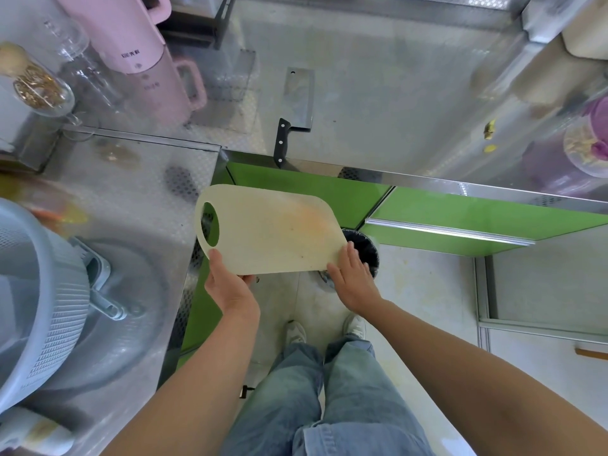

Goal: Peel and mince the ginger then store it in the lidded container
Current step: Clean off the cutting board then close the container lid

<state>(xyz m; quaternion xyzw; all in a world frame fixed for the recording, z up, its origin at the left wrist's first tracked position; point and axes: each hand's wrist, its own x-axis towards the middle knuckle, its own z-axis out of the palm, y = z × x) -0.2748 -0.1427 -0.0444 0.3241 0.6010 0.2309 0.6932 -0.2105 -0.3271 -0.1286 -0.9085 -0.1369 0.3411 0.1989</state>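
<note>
A pale plastic cutting board [269,232] with an oval handle hole is held off the counter, above the floor and a black-lined bin [365,246]. My left hand [230,284] grips its near edge, thumb on top. My right hand [352,278] lies with straight fingers against the board's right corner, over the bin. A cleaver [296,106] with a black handle rests on the steel counter beyond. At the far right stands a clear container [589,143] with pale minced bits and a purple lid part. Two small yellow ginger scraps [489,130] lie near it.
A pink kettle [131,34] and glass jars [42,90] stand at the back left. A grey colander [42,291] sits in a steel bowl at the left. Green cabinet fronts [460,212] run under the counter edge. My legs and shoes are below.
</note>
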